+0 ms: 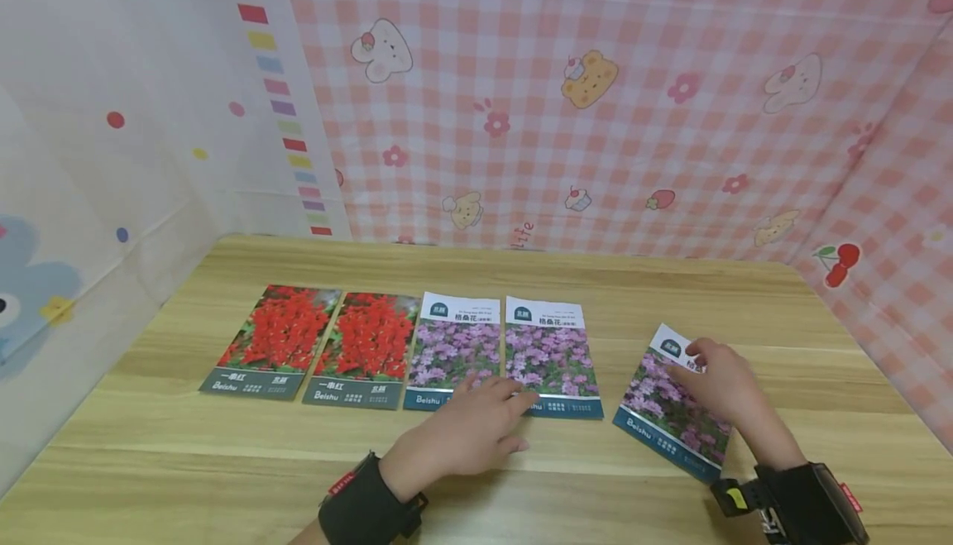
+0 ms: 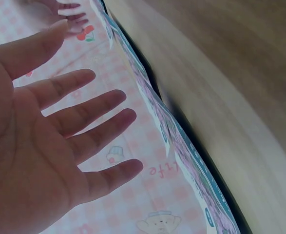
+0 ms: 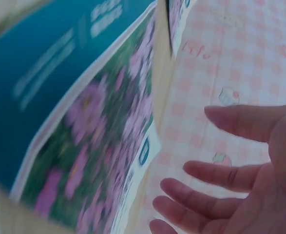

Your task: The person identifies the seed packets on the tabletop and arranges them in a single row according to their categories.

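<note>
My left hand point(image 1: 472, 425) is over the lower edges of the two middle purple-flower seed packets, the left one point(image 1: 456, 346) and the right one point(image 1: 551, 346). In the left wrist view its fingers point(image 2: 91, 112) are spread, with nothing between them. Over the upper right part of a third purple-flower seed packet point(image 1: 663, 413) is my right hand point(image 1: 718, 380). That packet lies tilted, apart from the row. In the right wrist view the thumb and fingers point(image 3: 220, 175) stand apart beside the packet, without gripping it.
Two red-flower seed packets, one at the far left point(image 1: 271, 342) and one beside it point(image 1: 365, 346), continue the row on the wooden table point(image 1: 223, 470). A pink checked cloth point(image 1: 558, 148) hangs behind the table. A white patterned cloth point(image 1: 89, 156) hangs at the left.
</note>
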{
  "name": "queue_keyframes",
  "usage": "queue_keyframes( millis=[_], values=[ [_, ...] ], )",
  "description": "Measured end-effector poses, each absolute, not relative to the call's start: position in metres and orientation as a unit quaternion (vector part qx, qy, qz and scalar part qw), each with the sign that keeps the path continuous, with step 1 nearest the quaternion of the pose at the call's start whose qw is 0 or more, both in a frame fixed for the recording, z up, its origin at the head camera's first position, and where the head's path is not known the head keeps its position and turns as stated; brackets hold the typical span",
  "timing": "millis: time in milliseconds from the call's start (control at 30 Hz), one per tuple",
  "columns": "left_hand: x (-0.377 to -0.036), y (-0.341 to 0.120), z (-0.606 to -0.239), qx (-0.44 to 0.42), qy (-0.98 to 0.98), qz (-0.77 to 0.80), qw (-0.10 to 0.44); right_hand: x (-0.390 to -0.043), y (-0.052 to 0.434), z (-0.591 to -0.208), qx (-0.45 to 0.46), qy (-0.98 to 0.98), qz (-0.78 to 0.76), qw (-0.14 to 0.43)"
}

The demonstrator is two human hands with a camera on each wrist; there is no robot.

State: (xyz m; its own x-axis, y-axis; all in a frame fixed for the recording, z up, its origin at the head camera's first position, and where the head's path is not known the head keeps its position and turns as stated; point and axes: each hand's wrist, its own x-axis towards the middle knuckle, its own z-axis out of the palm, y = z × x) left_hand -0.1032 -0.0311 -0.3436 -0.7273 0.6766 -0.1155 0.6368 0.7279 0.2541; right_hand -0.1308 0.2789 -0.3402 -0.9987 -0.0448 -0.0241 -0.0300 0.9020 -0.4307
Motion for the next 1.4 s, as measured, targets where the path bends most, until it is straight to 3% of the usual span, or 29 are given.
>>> queue_keyframes(
  millis=[633, 1200, 1400],
  values=[
    [-0.106, -0.031, -0.345, 0.33, 0.932, 0.138, 0.06, -0.121, 0.31, -0.35, 0.126, 0.969, -0.17, 0.129],
    [-0.105, -0.03, -0.346, 0.35, 0.927, 0.128, 0.052, -0.128, 0.319, -0.355, 0.073, 0.955, -0.251, 0.141],
    [-0.103, -0.03, -0.346, 0.352, 0.925, 0.132, 0.052, -0.13, 0.322, -0.355, 0.092, 0.949, -0.258, 0.158]
  ],
)
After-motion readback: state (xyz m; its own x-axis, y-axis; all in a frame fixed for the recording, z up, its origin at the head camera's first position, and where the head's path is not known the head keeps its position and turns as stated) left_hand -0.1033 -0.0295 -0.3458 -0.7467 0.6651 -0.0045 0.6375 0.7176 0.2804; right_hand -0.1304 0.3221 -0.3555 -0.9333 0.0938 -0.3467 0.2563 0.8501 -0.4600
